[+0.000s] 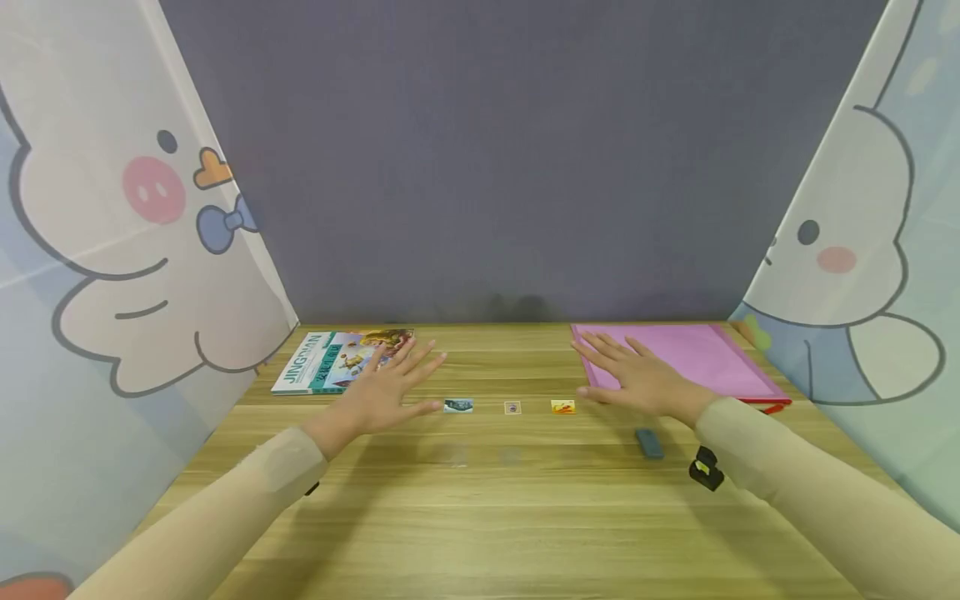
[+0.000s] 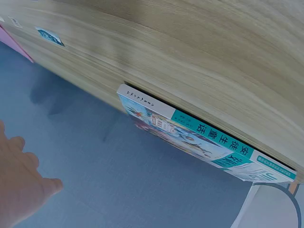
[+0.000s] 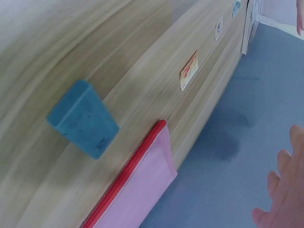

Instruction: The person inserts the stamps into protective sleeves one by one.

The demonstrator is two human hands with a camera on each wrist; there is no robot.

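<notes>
While I watch from far away through the head camera, a dark grey backdrop (image 1: 517,167) fills the upper middle of my view, and before it stretches a wooden table (image 1: 480,533). Over this table the person extends both arms, with a left beige sleeve (image 1: 217,500) and a right beige sleeve (image 1: 817,492). The left hand (image 1: 386,396) is raised above the surface, its back turned to me; the fingers are straight and spread, and the thumb points inward. The right hand (image 1: 641,379) has almost the same pose, as in a mirror: raised, fingers straight and somewhat spread, thumb inward.

The pink folder (image 1: 697,358) lies flat at the far right of the table, with a red strip along its near edge. At the far left lies a book (image 1: 322,367); its cover is white and green with a colourful drawing, partly hidden for me by the left fingers. Nearer than the right hand, a small blue block (image 1: 649,443) rests on the table. Smallest are a blue-grey card (image 1: 458,406), a pale card (image 1: 512,407) and a yellow card (image 1: 563,407) with a red figure. They lie flat in one row between the hands, apart from each other; the pale one, in the middle, has a dark motif too small to recognise.
</notes>
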